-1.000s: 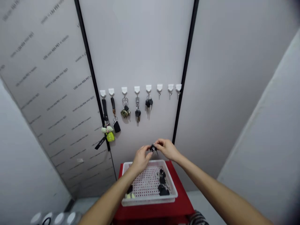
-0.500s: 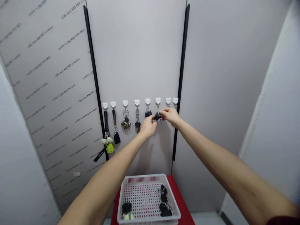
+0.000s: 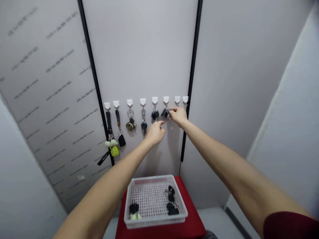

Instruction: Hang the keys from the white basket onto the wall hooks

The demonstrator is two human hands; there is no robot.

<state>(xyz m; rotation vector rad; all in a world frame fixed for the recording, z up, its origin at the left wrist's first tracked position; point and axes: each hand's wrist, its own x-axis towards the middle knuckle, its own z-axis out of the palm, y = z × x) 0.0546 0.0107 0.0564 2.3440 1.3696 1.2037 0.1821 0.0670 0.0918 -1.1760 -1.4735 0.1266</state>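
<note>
A bunch of black-headed keys (image 3: 164,113) hangs from the white hook (image 3: 165,100), sixth from the left in the row. My right hand (image 3: 178,116) is at the right side of this bunch, its fingertips closed on the keys. Just below and left of them is my left hand (image 3: 156,132), thumb and forefinger apart, holding nothing. Above my left hand, another bunch of black keys (image 3: 155,114) hangs on the neighbouring hook.
Farther left hang a keyring with a brass-coloured charm (image 3: 130,125), a black key fob (image 3: 121,140) and a yellow-green fob (image 3: 114,151). Below, a white perforated basket (image 3: 156,223) holding several black keys stands on a red surface (image 3: 191,219).
My left hand has let go of the keys and dropped slightly away from them. My right hand stays at the bunch. The whole view has shifted, with the wall appearing a little higher.
</note>
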